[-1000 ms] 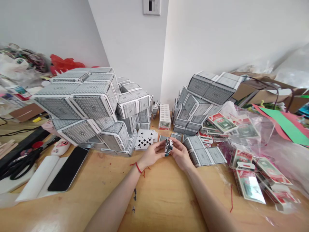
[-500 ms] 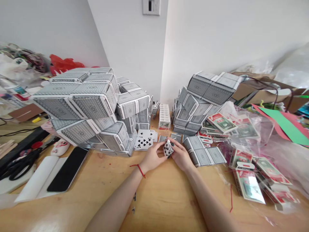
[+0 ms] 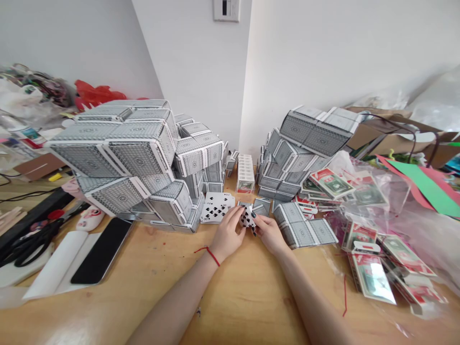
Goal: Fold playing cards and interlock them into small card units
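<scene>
My left hand [image 3: 229,233] and my right hand [image 3: 270,234] meet over the wooden table [image 3: 237,292], and both pinch a small folded playing card [image 3: 247,219] with black pips showing. A red string circles my left wrist. Just beyond the left hand lies a face-up spade card [image 3: 216,208]. Grey-backed folded card pieces [image 3: 304,231] lie flat to the right of my right hand.
A large block built of grey-backed cards [image 3: 132,158] stands at the left, a smaller one [image 3: 302,143] at the back right. A black phone [image 3: 101,249] on white paper and scissors [image 3: 28,244] lie at the left. Red card boxes [image 3: 373,273] in plastic fill the right.
Both hands have shifted slightly away from me with the card, and the card has turned so that its pip face shows more.
</scene>
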A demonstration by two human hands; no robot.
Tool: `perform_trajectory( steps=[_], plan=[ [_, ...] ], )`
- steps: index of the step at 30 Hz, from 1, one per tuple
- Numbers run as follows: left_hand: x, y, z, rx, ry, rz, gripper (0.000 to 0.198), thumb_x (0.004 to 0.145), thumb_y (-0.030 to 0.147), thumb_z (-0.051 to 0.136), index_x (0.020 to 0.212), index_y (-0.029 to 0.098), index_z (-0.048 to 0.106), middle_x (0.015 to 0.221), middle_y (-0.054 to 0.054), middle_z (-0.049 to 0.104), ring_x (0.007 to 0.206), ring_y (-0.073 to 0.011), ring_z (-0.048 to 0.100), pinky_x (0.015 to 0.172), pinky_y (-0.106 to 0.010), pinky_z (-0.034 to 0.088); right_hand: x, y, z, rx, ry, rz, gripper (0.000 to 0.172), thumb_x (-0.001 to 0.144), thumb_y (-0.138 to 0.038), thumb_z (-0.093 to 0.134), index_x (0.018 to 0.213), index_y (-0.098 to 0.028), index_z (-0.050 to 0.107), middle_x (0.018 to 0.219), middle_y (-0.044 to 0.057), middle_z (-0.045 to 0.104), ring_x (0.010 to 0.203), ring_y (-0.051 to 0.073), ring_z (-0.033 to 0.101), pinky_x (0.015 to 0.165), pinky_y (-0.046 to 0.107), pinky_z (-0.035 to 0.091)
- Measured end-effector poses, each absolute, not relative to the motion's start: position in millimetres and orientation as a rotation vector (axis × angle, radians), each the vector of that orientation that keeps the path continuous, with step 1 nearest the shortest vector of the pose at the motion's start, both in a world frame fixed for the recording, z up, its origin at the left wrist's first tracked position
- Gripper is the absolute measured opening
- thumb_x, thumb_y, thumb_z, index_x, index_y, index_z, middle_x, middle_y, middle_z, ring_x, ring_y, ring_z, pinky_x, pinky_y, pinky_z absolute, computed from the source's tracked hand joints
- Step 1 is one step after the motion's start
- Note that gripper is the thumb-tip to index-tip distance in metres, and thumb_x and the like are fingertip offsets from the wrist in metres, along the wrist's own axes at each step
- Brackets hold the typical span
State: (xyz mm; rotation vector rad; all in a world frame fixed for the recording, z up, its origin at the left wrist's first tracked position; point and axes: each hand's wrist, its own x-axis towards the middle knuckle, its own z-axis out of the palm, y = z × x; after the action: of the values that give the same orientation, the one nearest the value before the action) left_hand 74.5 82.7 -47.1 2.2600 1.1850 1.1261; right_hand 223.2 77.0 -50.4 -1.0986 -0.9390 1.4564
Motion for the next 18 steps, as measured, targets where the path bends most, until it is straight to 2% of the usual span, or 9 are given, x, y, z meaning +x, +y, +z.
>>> perform_trajectory(
  steps=[8, 18],
  plan=[
    [73.5, 83.0, -45.8, 2.305, 1.165, 1.099, 0.053, 0.073, 0.009, 0.048, 0.124, 0.019, 0.036, 0.126, -0.008, 0.044, 0.120, -0.0190, 0.036, 0.102, -0.039, 0.034, 225.2, 78.8, -56.4, -1.113, -0.957, 1.438, 0.032, 0.068, -0.045, 0.060, 0.054, -0.016, 0.056, 0.046, -0.003, 0.046, 0.044, 0.009, 0.035, 0.046, 0.023, 0.029],
    [73.2, 83.2, -47.2, 2.313, 1.170, 1.085, 0.054, 0.072, 0.009, 0.049, 0.124, 0.020, 0.037, 0.124, -0.008, 0.046, 0.118, -0.0208, 0.039, 0.100, -0.042, 0.036, 223.3, 75.3, -47.8, -1.243, -1.246, 1.123, 0.036, 0.075, -0.045, 0.051, 0.056, -0.015, 0.057, 0.044, -0.002, 0.044, 0.044, 0.011, 0.039, 0.046, 0.024, 0.030]
  ],
)
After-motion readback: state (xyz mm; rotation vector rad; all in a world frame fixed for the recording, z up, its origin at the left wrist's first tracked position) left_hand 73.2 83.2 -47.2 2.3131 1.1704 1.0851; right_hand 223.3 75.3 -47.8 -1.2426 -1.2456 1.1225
